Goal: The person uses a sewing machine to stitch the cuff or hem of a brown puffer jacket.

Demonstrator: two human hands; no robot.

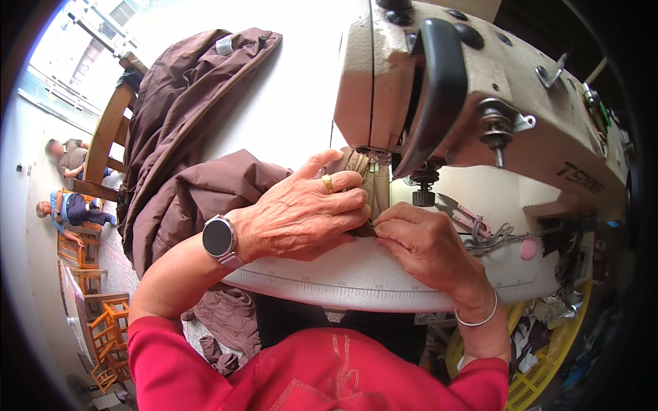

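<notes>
A brown padded garment (226,187) lies bunched over the left of the white sewing-machine table (288,269), and part of it hangs down past the front edge. My left hand (303,216), with a gold ring and a watch, lies over the cloth, index finger stretched out and the other fingers curled on the fabric. Tan fabric (379,192) runs beneath the needle area of the industrial sewing machine (360,97). Close in front of the needle, my right hand (421,241) pinches the cloth edge between thumb and fingers. The pinched part is mostly hidden by my fingers.
Pink-handled scissors (465,216), grey cord (486,241) and a pink oval piece (528,248) lie right of my right hand. A yellow basket (547,372) holding scraps stands below. Wooden stools (110,321) and two seated people are at far left.
</notes>
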